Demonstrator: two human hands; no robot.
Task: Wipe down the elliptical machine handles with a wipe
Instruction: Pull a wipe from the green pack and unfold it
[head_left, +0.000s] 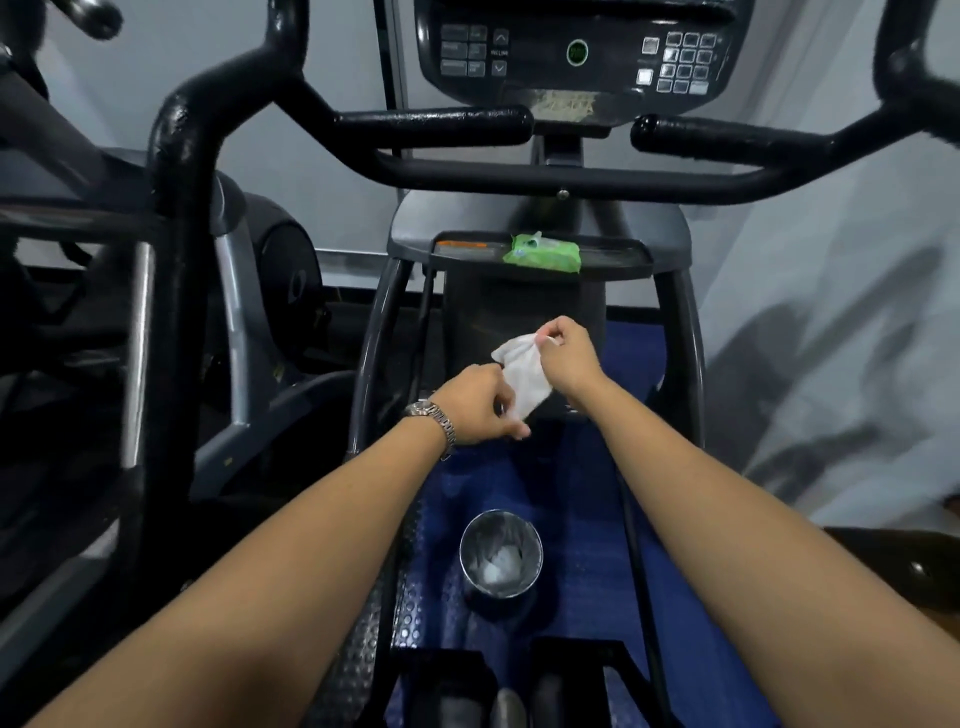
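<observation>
A white wipe (523, 374) hangs stretched between both hands in front of the elliptical's centre column. My left hand (475, 408), with a metal watch on its wrist, pinches the wipe's lower end. My right hand (569, 356) pinches its upper end. Well above the hands, the left inner handle (434, 127) and the right inner handle (727, 137) point toward each other, black and shiny. A curved black moving handle (179, 135) rises at the left, another at the top right (898, 67).
A green pack of wipes (543, 254) lies on the grey tray (623, 257) under the console (576, 52). A small metal bin (501, 556) holding white wipes stands on the blue floor mat between my arms. Another machine fills the left side.
</observation>
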